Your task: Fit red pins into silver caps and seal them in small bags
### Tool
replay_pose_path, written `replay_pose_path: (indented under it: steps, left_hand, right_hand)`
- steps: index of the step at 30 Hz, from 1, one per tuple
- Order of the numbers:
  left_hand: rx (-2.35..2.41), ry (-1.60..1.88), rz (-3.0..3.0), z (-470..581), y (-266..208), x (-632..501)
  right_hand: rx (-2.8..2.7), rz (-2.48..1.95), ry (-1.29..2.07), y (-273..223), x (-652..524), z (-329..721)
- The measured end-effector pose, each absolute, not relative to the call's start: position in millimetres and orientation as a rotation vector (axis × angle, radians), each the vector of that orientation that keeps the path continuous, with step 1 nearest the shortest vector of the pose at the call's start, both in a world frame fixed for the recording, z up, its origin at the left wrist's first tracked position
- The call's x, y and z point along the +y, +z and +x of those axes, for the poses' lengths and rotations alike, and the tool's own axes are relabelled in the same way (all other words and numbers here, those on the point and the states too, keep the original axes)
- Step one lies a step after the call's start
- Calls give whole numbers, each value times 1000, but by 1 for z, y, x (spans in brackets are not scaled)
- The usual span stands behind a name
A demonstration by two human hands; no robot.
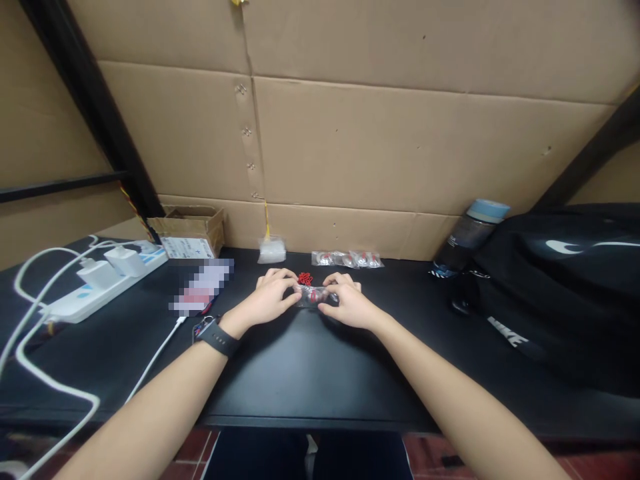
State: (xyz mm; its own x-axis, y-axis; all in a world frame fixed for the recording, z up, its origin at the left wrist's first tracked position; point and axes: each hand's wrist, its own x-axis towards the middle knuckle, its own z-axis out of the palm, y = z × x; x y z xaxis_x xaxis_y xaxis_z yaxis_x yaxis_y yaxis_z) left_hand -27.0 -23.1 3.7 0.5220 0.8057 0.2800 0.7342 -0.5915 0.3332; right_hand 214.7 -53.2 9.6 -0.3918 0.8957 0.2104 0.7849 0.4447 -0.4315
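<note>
Between my two hands lies a small clear plastic packet (314, 297) with something red and dark inside. My left hand (274, 295) pinches its left end, thumb toward me. At the other end, my right hand (346, 300) grips the packet the same way. Just behind it sits a small pile of red pieces (305, 279), too small to make out. Farther back, a row of similar clear packets (346, 259) with red and silvery contents lies near the cardboard wall. A stack of clear plastic bags (271, 251) stands to their left.
A white power strip (105, 287) with chargers and cables lies at left, near an open cardboard box (193, 230) and a blurred-out phone (203, 287). At right are a blue-lidded bottle (467, 233) and a black bag (565, 300). The black table's (310, 387) front edge is close to me.
</note>
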Motion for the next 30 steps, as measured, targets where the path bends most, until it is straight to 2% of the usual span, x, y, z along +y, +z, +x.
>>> replay_pose_path:
  steps: [10,18,21,26,30]
  left_hand:
    - [1258,567,2467,-30,3,-19]
    - [1136,947,2261,-26,-2,-9]
    - [1188,973,2190,-22,-2,-10]
    - [1527,872,2221,-19,-2,-13]
    - [1611,838,2195,-22,-2,-9]
  right_hand:
    - [-2173,-1446,418,6,-49,217]
    - [-1903,-1272,491,3,-43,215]
    - [-1845,-1287,450,4,-38,221]
    - [-1766,-1515,192,21,-8,253]
    - [-1775,-1846,343,41,32,275]
